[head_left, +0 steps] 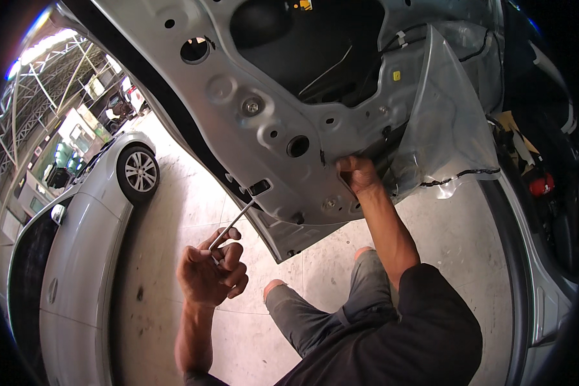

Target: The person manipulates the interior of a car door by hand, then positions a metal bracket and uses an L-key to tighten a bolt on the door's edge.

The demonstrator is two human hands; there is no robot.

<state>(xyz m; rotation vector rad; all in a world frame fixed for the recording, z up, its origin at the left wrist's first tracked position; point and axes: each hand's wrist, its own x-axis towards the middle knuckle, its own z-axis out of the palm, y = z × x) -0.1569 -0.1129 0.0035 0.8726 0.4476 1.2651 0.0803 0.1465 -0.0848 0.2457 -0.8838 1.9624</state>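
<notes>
The rod [233,222] is in the left hand [212,273], left of centre in the lower half of the frame. Its long axis slants from lower left to upper right, away from the palm and toward the door [238,151]. The far tip lies just below the slot [259,187] near the door's edge; whether it touches metal, I cannot tell. The left hand pinches the rod between thumb and fingers, the other fingers loosely half curled. This hand is the nearer to the slot, which lies up and to its right. The right hand [364,177], right of centre, is at the lower part of the door, beside the plastic sheet [445,122]; its fingertips are hidden, so I cannot tell its grip.
</notes>
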